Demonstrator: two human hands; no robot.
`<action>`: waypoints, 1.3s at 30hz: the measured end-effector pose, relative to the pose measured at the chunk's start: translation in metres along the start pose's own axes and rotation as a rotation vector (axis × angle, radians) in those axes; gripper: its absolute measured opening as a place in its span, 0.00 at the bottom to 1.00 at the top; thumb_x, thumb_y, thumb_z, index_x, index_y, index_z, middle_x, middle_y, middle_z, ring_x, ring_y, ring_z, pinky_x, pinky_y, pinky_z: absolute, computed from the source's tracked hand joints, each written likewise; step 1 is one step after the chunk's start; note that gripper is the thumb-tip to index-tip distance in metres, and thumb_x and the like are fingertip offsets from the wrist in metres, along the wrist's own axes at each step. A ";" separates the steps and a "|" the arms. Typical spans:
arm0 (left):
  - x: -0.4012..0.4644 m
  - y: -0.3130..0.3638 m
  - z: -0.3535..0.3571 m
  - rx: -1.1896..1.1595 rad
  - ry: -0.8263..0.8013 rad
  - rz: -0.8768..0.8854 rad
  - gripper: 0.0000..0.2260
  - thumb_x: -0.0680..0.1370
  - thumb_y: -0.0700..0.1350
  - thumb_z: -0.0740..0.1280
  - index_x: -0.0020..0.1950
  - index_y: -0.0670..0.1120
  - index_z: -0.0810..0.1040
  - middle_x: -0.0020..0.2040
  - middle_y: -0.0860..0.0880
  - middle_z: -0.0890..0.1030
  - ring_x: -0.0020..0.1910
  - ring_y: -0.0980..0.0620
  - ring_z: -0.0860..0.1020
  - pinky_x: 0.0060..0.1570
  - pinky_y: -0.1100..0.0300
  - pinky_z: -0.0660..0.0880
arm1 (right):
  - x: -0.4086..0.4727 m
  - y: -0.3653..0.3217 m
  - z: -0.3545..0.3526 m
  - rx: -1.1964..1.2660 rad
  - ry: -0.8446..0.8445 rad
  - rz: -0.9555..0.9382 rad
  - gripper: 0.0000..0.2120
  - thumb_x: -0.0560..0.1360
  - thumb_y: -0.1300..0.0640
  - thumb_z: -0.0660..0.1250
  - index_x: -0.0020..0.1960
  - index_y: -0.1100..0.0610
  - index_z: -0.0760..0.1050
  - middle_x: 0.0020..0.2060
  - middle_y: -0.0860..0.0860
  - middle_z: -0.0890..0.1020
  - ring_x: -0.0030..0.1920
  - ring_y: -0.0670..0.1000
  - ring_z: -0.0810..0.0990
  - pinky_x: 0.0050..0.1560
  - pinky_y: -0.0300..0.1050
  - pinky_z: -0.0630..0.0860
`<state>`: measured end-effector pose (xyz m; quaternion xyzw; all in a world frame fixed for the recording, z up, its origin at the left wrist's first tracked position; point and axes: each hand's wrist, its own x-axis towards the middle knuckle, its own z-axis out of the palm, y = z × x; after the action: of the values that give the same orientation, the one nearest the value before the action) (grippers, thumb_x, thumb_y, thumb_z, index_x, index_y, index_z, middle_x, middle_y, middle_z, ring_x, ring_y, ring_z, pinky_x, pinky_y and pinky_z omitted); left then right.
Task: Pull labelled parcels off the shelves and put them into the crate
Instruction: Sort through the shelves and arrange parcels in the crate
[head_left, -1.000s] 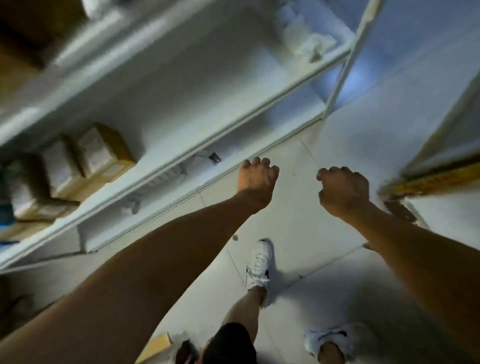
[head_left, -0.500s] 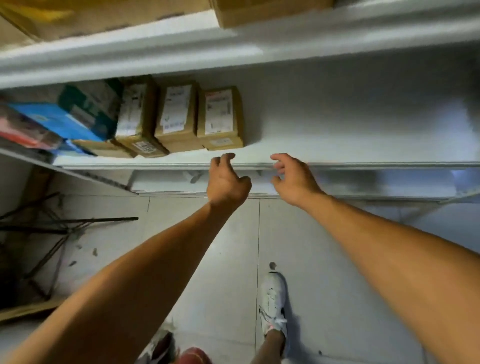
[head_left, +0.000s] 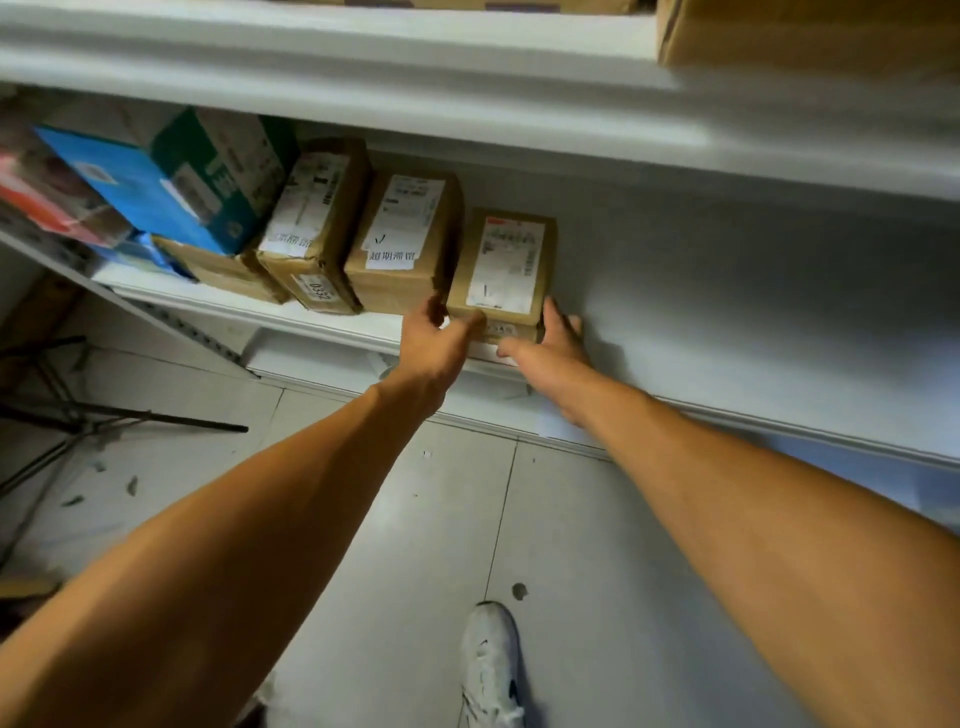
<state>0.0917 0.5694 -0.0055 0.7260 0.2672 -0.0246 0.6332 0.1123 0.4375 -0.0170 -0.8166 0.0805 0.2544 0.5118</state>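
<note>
both hands (head_left: 439, 340) (head_left: 553, 345) clasp the rightmost parcel (head_left: 501, 270)

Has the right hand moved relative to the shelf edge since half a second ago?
Yes. The right hand has gone forward past the shelf edge, onto the right side of the rightmost parcel.

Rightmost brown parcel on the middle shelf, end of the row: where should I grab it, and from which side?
Take the rightmost parcel by its two short side faces near the front edge, coming straight in from the aisle. Its right face is open to bare shelf; the left sits close to the neighbouring parcel, so fingers probably must wedge in. Left hand and right hand already flank it.
</note>
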 end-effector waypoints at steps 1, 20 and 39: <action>-0.003 -0.002 0.000 0.002 0.003 -0.018 0.23 0.78 0.42 0.70 0.72 0.43 0.70 0.53 0.50 0.78 0.52 0.55 0.77 0.47 0.69 0.70 | -0.006 0.007 -0.002 0.020 0.021 -0.002 0.35 0.75 0.49 0.70 0.78 0.46 0.59 0.65 0.51 0.66 0.63 0.53 0.71 0.62 0.45 0.70; -0.060 -0.040 -0.035 -1.210 -1.023 -0.928 0.35 0.80 0.63 0.52 0.80 0.42 0.59 0.74 0.32 0.64 0.51 0.39 0.79 0.55 0.50 0.79 | -0.078 0.026 -0.067 0.372 0.161 -0.198 0.29 0.79 0.40 0.65 0.77 0.44 0.64 0.51 0.45 0.80 0.52 0.43 0.80 0.42 0.41 0.75; -0.085 -0.039 0.015 0.443 -0.283 0.803 0.33 0.70 0.52 0.79 0.68 0.41 0.70 0.71 0.45 0.68 0.70 0.51 0.68 0.64 0.55 0.75 | -0.090 0.065 -0.015 0.575 0.337 0.045 0.55 0.58 0.40 0.80 0.78 0.43 0.55 0.68 0.51 0.71 0.66 0.51 0.74 0.57 0.50 0.77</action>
<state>0.0074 0.5277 -0.0123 0.8788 -0.1346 0.0669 0.4529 0.0147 0.3828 -0.0187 -0.6673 0.2504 0.0939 0.6951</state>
